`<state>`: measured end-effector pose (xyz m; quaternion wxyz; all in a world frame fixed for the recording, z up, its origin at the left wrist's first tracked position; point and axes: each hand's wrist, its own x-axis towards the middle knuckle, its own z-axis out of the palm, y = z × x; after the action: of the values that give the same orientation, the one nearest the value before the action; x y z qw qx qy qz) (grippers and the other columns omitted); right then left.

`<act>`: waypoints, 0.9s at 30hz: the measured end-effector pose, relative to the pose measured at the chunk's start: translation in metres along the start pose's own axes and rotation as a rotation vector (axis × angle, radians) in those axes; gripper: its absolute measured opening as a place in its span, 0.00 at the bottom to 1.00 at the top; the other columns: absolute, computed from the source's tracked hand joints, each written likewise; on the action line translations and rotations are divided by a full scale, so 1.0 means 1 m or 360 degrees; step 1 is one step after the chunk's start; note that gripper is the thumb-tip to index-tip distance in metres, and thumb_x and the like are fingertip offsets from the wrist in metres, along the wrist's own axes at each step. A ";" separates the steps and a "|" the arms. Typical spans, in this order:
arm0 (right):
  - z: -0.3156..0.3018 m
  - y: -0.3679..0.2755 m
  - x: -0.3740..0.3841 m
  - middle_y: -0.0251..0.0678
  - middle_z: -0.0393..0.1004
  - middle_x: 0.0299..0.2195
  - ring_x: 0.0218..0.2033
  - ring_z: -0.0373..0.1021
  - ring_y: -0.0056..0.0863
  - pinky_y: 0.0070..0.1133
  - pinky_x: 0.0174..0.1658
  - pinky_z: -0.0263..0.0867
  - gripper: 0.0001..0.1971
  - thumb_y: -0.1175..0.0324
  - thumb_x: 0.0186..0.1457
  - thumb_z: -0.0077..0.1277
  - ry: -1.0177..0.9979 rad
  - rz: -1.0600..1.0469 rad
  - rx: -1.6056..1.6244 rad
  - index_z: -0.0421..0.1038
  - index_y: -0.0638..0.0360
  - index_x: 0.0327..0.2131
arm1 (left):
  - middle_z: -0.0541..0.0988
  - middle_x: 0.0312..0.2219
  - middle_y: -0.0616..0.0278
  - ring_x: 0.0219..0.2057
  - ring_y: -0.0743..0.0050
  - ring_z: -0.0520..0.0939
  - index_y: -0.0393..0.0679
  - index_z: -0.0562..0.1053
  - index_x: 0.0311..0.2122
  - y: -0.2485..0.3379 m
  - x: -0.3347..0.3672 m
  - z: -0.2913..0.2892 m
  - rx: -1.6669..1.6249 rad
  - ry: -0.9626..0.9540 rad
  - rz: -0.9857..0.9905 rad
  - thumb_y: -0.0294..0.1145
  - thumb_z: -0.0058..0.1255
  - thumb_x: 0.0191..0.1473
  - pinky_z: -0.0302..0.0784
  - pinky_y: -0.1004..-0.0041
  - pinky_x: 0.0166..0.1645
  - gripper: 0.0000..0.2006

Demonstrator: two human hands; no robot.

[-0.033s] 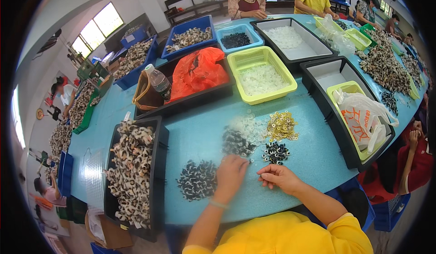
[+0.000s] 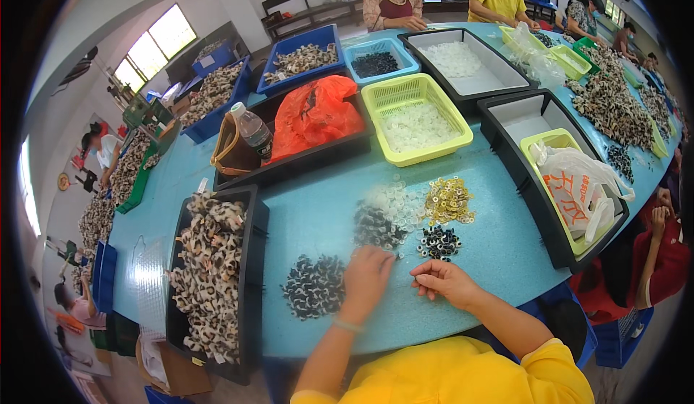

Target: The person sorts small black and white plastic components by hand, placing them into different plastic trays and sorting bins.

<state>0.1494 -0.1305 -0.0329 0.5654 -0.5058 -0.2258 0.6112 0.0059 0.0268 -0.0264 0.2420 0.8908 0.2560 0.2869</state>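
My left hand (image 2: 367,277), slightly blurred, is at the near edge of a pile of small dark grey pieces (image 2: 377,227), fingers bent together; what is in them is hidden. To its right, my right hand (image 2: 447,282) is closed, thumb against the curled fingers, and I cannot make out what it holds. Just beyond it lie small black rings with pale centres (image 2: 439,243). Farther off are yellow rings (image 2: 448,200) and translucent white rings (image 2: 397,202). Left of my left hand is a heap of black-and-grey pieces (image 2: 313,286).
A black crate (image 2: 253,274) of mottled pieces stands at left. Beyond the piles are a yellow basket (image 2: 394,151) of translucent pieces and a black tray (image 2: 318,160) with a red bag and bottle. Another black tray (image 2: 517,169) borders the right. Co-workers sit around the table.
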 end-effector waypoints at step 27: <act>0.015 -0.009 0.014 0.32 0.76 0.35 0.31 0.72 0.16 0.14 0.30 0.66 0.14 0.72 0.60 0.52 0.0236 -0.0292 -0.0120 0.68 0.61 0.49 | 0.81 0.38 0.58 0.38 0.73 0.82 0.38 0.74 0.39 0.012 -0.012 0.003 -0.1965 -0.0232 -0.1169 0.29 0.50 0.61 0.77 0.77 0.40 0.07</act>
<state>0.1430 -0.1108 -0.0243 0.6146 -0.5478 -0.2514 0.5089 0.0029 0.0099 -0.0260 0.7985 0.4649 0.3132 0.2192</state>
